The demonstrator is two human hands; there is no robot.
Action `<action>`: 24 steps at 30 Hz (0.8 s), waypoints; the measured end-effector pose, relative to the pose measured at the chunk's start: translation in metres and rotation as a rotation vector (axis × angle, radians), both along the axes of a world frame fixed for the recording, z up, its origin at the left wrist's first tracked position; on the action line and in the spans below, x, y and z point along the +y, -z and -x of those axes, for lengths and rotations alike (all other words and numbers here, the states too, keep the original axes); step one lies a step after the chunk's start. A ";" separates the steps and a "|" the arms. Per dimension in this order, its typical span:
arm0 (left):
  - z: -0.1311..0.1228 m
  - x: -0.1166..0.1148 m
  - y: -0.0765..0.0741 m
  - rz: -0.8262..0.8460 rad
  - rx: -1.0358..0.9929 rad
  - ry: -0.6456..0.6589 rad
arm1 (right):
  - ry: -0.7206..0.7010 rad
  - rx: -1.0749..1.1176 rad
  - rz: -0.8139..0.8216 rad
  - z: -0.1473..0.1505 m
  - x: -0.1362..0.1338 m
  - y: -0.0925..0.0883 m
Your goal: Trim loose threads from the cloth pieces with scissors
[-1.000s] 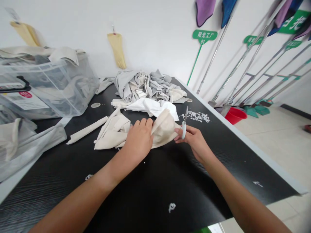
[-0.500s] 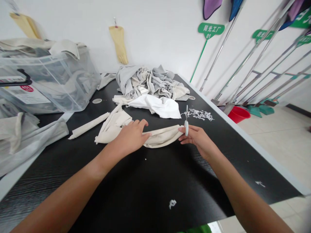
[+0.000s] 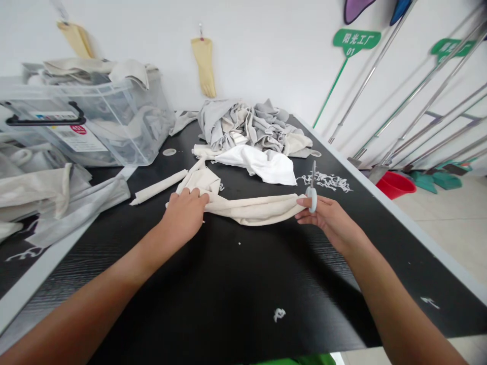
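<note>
A cream cloth piece (image 3: 254, 209) stretches in a long fold between my two hands, above the black table. My left hand (image 3: 187, 213) is closed on its left part, the fingers curled over the fabric. At the other end, my right hand (image 3: 323, 215) pinches the cloth between thumb and fingers. White-handled scissors (image 3: 312, 195) hang on that same hand, blades pointing up and away. Behind my left hand lie a crumpled part of cream cloth (image 3: 203, 181) and a flat cream strip (image 3: 160, 186).
A heap of grey and cream cloths (image 3: 251, 124) lies at the back, a white cloth (image 3: 262, 165) before it. Thread scraps (image 3: 327, 181) are at its right. A clear plastic bin (image 3: 125, 126) full of cloth stands left, near loose grey cloths (image 3: 76, 213). The table (image 3: 228, 304) has a pale edge.
My left hand has moved left along the cloth and closed on it, its fingers having been looser before. The cloth now shows a longer span between my hands. The view has shifted left.
</note>
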State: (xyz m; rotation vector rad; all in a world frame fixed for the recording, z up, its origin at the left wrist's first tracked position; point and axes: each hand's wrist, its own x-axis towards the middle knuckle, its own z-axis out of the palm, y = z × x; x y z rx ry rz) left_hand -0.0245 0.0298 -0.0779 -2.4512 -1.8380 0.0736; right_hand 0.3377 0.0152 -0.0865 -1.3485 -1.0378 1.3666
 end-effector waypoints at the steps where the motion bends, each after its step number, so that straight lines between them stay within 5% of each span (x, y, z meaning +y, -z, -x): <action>1: 0.008 0.003 -0.003 0.047 -0.053 0.006 | 0.001 0.015 0.006 0.000 0.000 -0.003; 5: 0.037 0.018 -0.026 0.300 -0.455 0.057 | 0.036 0.091 0.049 -0.006 0.001 -0.013; 8: 0.050 0.029 -0.034 0.391 -0.576 0.025 | 0.027 0.106 0.097 -0.013 0.005 -0.012; 18: 0.066 -0.011 0.007 0.148 -0.231 -0.092 | 0.032 -0.217 0.112 -0.016 0.011 0.005; 24: 0.089 -0.002 0.013 0.251 -0.437 -0.174 | 0.004 -0.273 0.124 -0.018 0.008 -0.003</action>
